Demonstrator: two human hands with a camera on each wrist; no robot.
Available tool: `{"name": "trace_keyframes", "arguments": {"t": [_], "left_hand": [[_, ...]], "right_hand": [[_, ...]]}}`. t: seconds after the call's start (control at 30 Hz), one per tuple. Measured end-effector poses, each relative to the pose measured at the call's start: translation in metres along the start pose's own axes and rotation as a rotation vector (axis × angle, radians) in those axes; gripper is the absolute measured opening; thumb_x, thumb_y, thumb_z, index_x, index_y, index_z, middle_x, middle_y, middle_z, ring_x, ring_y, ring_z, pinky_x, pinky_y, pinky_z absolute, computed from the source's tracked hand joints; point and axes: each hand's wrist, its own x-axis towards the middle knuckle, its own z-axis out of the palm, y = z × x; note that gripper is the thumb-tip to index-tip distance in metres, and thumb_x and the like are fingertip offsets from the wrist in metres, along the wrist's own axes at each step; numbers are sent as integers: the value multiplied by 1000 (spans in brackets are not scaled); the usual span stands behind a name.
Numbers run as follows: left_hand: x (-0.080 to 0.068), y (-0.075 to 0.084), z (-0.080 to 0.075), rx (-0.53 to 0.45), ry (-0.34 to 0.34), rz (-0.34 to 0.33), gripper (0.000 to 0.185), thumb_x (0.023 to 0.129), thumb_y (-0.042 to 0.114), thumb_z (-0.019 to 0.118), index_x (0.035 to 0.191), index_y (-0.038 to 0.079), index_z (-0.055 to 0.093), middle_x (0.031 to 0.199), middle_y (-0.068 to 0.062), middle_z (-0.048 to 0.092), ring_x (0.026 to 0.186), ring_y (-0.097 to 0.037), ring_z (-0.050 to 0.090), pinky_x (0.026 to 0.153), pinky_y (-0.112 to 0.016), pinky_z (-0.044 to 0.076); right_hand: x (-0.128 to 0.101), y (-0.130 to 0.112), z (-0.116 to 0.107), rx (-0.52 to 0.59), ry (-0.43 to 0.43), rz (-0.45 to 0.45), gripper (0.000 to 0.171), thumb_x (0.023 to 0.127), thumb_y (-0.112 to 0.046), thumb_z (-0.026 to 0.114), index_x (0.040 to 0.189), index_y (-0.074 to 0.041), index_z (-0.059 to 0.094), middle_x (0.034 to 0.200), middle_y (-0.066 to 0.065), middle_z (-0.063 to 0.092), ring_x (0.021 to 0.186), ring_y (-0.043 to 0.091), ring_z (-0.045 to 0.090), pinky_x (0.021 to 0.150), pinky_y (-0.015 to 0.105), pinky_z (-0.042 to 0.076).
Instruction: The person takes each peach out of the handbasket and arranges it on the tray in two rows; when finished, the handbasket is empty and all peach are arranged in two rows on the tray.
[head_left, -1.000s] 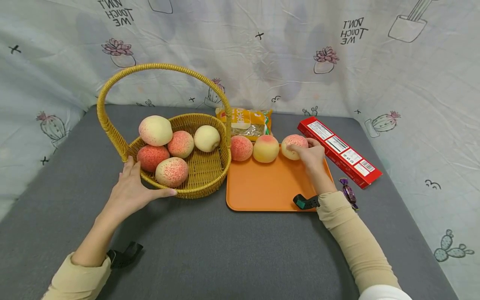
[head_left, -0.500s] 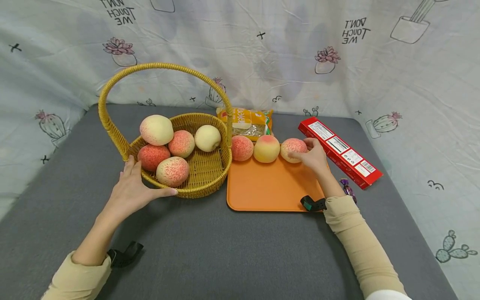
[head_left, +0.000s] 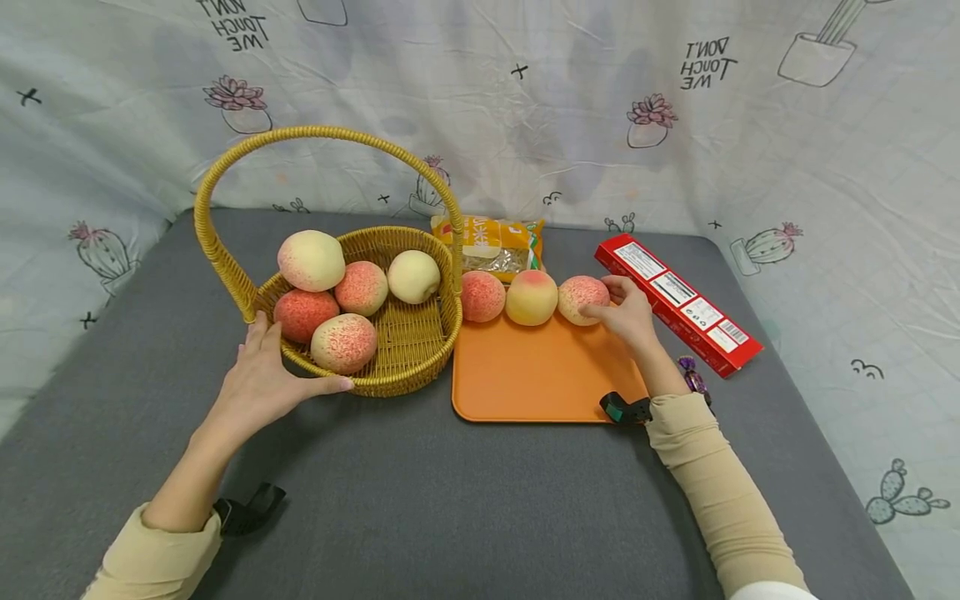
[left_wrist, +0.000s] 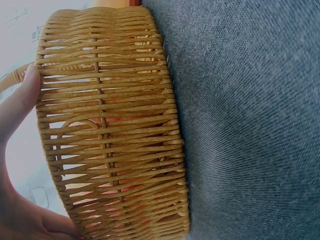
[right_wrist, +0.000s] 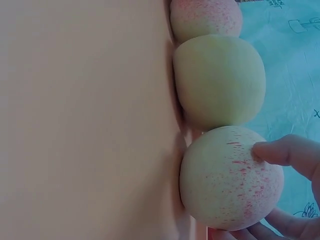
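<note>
My left hand (head_left: 262,379) lies against the near-left rim of a yellow wicker basket (head_left: 408,379) with a tall handle, thumb and fingers spread wide and nearly straight. In the left wrist view the thumb touches the rim beside the basket's woven wall (left_wrist: 110,120). Inside the basket are several peaches (head_left: 345,343). My right hand (head_left: 633,317) holds a speckled peach (head_left: 582,298) at the back right of an orange tray (head_left: 540,383). The right wrist view shows the thumb on this peach (right_wrist: 225,185) and the other fingers at its lower side. A yellow peach (head_left: 532,297) and a red peach (head_left: 482,297) complete the row.
A yellow food packet (head_left: 498,246) lies behind the tray. At the right is a long red box (head_left: 682,304), slanting, with a purple-wrapped candy (head_left: 693,377) near it, partly behind my right forearm. A patterned cloth (head_left: 525,108) hangs at the back of the grey table (head_left: 450,508).
The speckled peach has shifted slightly left, close against the yellow peach. My right wrist has moved a little to the right, and the thumb sits lower on the peach. My left hand stays put.
</note>
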Motion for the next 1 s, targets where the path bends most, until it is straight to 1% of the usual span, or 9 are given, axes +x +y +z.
{"name": "trace_keyframes", "arguments": {"t": [0.53, 0.77, 0.9, 1.0], "left_hand": [[-1, 0, 0, -9, -3, 4, 134, 71, 64, 77, 150, -12, 1, 152, -36, -15, 132, -66, 3, 97, -76, 19], [-1, 0, -1, 10, -10, -3, 133, 72, 62, 77, 150, -12, -1, 152, -37, -16, 133, -65, 3, 97, -75, 20], [-2, 0, -1, 6, -10, 0, 132, 72, 62, 76, 150, -13, -1, 152, -37, -16, 135, -63, 2, 97, -75, 21], [-3, 0, -1, 2, -6, 4, 132, 73, 62, 76, 150, -13, 0, 152, -37, -16, 137, -60, 1, 98, -75, 22]], "right_hand": [[-1, -1, 3, -23, 31, -12, 65, 87, -13, 72, 141, 4, 41, 142, 23, 45, 132, 37, 41, 108, 46, 35], [-3, 0, 3, -63, 34, -52, 66, 86, -12, 72, 141, 6, 40, 142, 25, 44, 134, 37, 40, 109, 47, 33], [-5, 2, 3, -93, 34, -83, 66, 87, -14, 72, 141, 5, 40, 142, 25, 45, 134, 37, 40, 109, 48, 32], [-7, 2, 4, -113, 51, -102, 67, 87, -15, 72, 142, 5, 40, 143, 25, 44, 133, 38, 39, 109, 50, 32]]}}
